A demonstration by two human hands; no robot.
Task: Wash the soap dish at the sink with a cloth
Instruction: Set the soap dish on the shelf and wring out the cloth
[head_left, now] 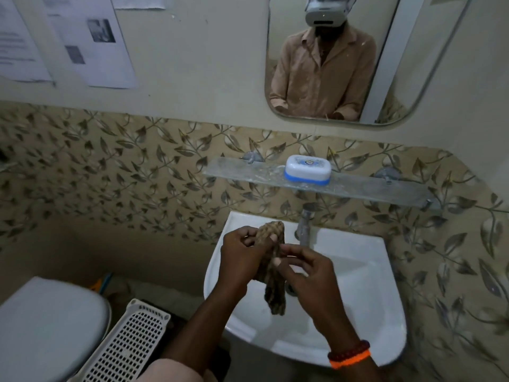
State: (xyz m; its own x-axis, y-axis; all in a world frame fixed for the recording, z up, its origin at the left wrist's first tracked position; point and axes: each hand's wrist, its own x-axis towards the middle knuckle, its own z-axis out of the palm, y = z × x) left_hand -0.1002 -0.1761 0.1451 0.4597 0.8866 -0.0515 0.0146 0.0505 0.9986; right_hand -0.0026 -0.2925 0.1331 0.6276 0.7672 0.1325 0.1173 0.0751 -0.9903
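A brown patterned cloth hangs over the white sink. My left hand pinches its upper part from the left, and my right hand pinches it from the right at the middle. The cloth's lower end dangles into the basin. The white and blue soap dish, lid on, stands on the glass shelf above the sink, apart from both hands. The metal tap rises just behind my right hand; no water is seen running.
A mirror hangs above the shelf. A white toilet lid and a white perforated basket sit to the left of the sink. Papers are stuck on the wall at upper left.
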